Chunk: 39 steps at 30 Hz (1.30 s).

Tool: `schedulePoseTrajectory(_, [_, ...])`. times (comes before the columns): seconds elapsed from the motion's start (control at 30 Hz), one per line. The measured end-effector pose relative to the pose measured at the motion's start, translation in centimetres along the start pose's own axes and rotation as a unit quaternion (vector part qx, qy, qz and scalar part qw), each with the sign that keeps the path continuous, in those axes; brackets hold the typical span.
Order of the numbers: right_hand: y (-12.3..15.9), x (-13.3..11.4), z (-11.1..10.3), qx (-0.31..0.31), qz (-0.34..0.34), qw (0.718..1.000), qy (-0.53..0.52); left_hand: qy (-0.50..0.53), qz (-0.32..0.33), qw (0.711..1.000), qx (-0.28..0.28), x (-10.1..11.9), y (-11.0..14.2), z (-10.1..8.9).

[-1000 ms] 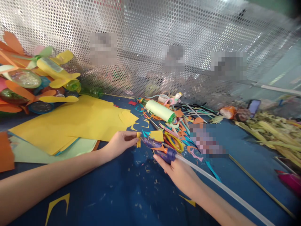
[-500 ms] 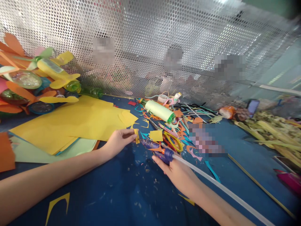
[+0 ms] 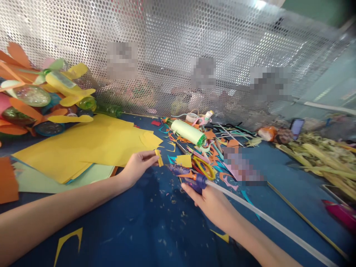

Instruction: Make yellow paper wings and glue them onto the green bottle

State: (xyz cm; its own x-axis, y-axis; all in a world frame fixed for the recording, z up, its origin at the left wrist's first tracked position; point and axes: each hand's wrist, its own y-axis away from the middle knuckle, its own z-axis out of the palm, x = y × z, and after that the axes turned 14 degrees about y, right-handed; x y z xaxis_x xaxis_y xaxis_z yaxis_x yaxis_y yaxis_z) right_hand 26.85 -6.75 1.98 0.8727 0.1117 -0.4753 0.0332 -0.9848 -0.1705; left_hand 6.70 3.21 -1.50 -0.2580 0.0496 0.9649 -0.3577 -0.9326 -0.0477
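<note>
- Perforated metal mesh (image 3: pixel 167 37) spans the view at 12 o'clock; three pixelated patches and the mesh's holes make the shapes behind it hard to read.
- Blue desk (image 3: pixel 133 230) below; yellow paper sheets (image 3: pixel 111 139) overlap at 9 o'clock, partly covering pale green paper (image 3: pixel 39 180); orange paper (image 3: pixel 7 181) is cut off by the left edge.
- Left hand (image 3: pixel 139 167), at 8 o'clock, pinches a small yellow strip (image 3: pixel 158 158) between its fingers, just beside the tip of the purple object.
- Right hand (image 3: pixel 214 205), at 5 o'clock, grips a purple object (image 3: pixel 191 177) with orange parts; one digit lies along the near side, the other fingers mostly hidden behind it; a long whitish rod (image 3: pixel 250 212) runs from it past the forearm, cut off below.
- Yellow square (image 3: pixel 184 161) lies near the purple object; yellow looped handles (image 3: pixel 207 168) sit at its 1 o'clock among paper scraps (image 3: pixel 217 152), whatever joins them covered.
- Green bottle (image 3: pixel 189 132) in pale paper, at 1 o'clock; bottles with paper petals (image 3: pixel 63 83) crowd 10 o'clock, some cropped.
- Pale plant strips (image 3: pixel 314 152) at 3 o'clock, cropped; a pixelated patch hides one end of a thin stick (image 3: pixel 303 216) at 4 o'clock.
</note>
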Motion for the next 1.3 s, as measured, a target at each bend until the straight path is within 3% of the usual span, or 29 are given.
schedulePoseTrajectory(0.07, [-0.3,0.4,0.2,-0.02,0.04,0.995,-0.086,0.0,0.001,1.0,0.008,0.1,0.0,0.1])
schedulePoseTrajectory(0.13, [-0.7,0.8,0.6,0.016,0.087,0.969,-0.23,-0.002,0.002,1.0,0.01,0.2,0.0,0.1])
schedulePoseTrajectory(0.27, [-1.8,1.4,1.3,0.151,0.217,0.833,-0.486,-0.011,0.001,1.0,-0.007,0.1,0.0,0.0])
schedulePoseTrajectory(0.33, [-2.2,1.7,1.5,0.151,0.275,0.785,-0.534,-0.014,-0.004,1.0,-0.009,-0.1,0.0,-0.1])
schedulePoseTrajectory(0.4, [-2.6,2.0,1.4,0.121,0.304,0.766,-0.554,-0.017,-0.008,1.0,-0.006,-0.3,-0.1,-0.3])
schedulePoseTrajectory(0.5, [-2.9,2.4,0.9,0.079,0.319,0.771,-0.546,-0.021,-0.006,1.0,-0.012,-0.6,-0.1,-0.4])
schedulePoseTrajectory(0.7, [-3.2,3.4,-0.1,0.018,0.334,0.828,-0.449,-0.028,-0.001,0.999,-0.025,-0.7,-0.2,-0.6])
schedulePoseTrajectory(0.8, [-3.3,4.3,0.0,0.007,0.357,0.842,-0.405,-0.036,0.0,0.999,-0.022,-0.8,-0.2,-0.6])
schedulePoseTrajectory(0.93, [-3.4,4.9,0.3,-0.017,0.386,0.821,-0.42,-0.047,-0.002,0.999,-0.012,-0.7,-0.1,-0.5])
schedulePoseTrajectory(1.07, [-3.3,4.3,-0.2,-0.08,0.371,0.789,-0.483,-0.045,0.0,0.999,-0.021,-0.4,0.0,-0.4])
schedulePoseTrajectory(1.3, [-3.0,4.4,-0.9,-0.09,0.299,0.802,-0.51,-0.05,-0.005,0.999,-0.021,-0.5,0.0,-0.5])
